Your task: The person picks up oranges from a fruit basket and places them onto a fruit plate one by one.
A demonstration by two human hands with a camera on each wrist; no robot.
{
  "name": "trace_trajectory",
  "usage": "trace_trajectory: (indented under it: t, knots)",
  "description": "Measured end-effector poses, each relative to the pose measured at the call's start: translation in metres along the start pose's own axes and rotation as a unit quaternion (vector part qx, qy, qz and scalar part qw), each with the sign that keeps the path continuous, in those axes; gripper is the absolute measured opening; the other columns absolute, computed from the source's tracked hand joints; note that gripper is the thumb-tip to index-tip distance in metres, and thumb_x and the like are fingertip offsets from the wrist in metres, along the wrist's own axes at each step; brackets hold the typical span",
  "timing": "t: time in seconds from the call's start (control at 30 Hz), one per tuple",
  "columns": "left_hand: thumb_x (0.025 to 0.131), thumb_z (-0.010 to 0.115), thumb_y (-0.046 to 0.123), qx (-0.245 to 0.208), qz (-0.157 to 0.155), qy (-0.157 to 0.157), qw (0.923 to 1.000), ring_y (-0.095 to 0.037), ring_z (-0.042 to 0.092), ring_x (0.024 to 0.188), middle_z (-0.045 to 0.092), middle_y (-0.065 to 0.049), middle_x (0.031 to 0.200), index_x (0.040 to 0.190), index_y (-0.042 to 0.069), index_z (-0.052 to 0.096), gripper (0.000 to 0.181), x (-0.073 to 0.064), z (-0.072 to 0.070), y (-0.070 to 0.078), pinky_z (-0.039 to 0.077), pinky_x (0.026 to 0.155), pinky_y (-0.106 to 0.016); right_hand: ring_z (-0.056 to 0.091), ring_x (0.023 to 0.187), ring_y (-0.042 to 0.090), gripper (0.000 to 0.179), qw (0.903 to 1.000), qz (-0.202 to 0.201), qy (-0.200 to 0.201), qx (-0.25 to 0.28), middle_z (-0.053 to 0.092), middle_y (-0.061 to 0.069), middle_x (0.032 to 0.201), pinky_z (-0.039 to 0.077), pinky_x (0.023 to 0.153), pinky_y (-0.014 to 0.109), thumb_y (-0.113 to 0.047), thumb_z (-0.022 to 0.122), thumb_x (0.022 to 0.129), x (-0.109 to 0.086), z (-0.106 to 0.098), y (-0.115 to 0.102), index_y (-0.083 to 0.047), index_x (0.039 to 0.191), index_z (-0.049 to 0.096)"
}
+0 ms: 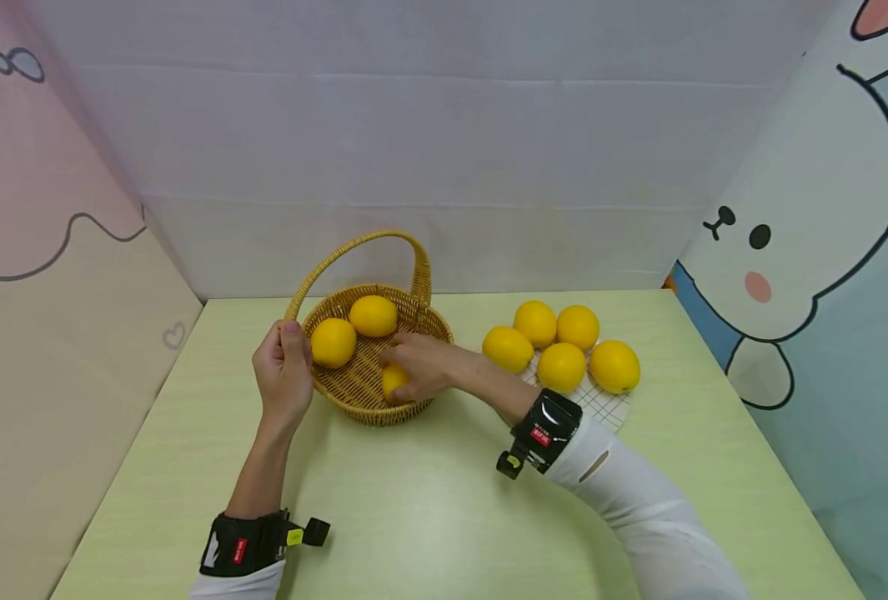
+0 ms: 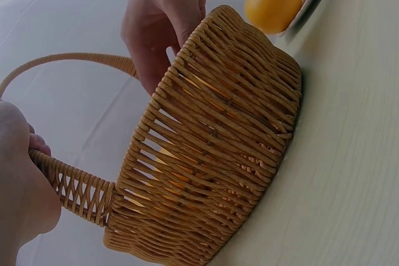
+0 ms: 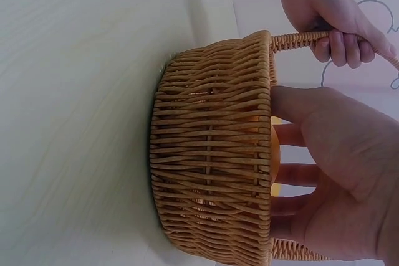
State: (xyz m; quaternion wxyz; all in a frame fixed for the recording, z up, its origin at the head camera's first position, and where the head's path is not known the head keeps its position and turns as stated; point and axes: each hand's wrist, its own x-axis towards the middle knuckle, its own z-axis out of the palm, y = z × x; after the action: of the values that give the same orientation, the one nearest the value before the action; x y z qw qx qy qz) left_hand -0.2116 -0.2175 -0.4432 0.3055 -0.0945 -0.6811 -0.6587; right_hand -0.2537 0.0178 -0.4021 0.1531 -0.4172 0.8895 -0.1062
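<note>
A round wicker basket (image 1: 355,385) with a tall arched handle (image 1: 368,237) stands on the table. My left hand (image 1: 284,375) grips the base of that handle on the left side. Reaching inside over the rim, my right hand (image 1: 423,365) holds a yellow-orange citrus fruit (image 1: 393,381), thumb and fingers around it. In the right wrist view the basket wall (image 3: 212,147) hides most of this fruit and the fingertips. Two more citrus fruits, one at the left (image 1: 333,342) and one at the back (image 1: 373,316), lie in the basket.
To the right, several citrus fruits (image 1: 561,367) sit grouped on a round white plate with a grid pattern (image 1: 607,406). The pale green table (image 1: 383,508) meets a white backdrop (image 1: 444,167) behind and printed panels (image 1: 849,400) at both sides.
</note>
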Motion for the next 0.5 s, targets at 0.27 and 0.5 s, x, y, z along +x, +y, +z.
trace_trajectory:
  t: [0.27, 0.5]
  knots:
    - [0.121, 0.053, 0.038, 0.003, 0.003, 0.000, 1.0000, -0.006, 0.036, 0.056, 0.043, 0.012, 0.065, 0.082, 0.001, 0.047, 0.054, -0.0006, 0.0001, 0.0017, 0.028, 0.052, -0.020, 0.063, 0.137, 0.031, 0.052, 1.0000, -0.005, -0.002, -0.005, 0.067, 0.016, 0.151, 0.056, 0.113, 0.046, -0.031, 0.080, 0.106, 0.0012, -0.0008, -0.0019, -0.006, 0.150, 0.069]
    - [0.121, 0.053, 0.039, 0.003, -0.001, -0.004, 1.0000, -0.006, 0.035, 0.056, 0.042, 0.012, 0.065, 0.082, 0.004, 0.047, 0.053, -0.0004, -0.0003, 0.0019, 0.027, 0.051, -0.021, 0.063, 0.131, 0.031, 0.050, 0.9998, -0.017, -0.004, -0.005, 0.070, 0.016, 0.144, 0.055, 0.108, 0.044, -0.028, 0.080, 0.105, 0.0034, -0.0020, -0.0013, -0.004, 0.147, 0.070]
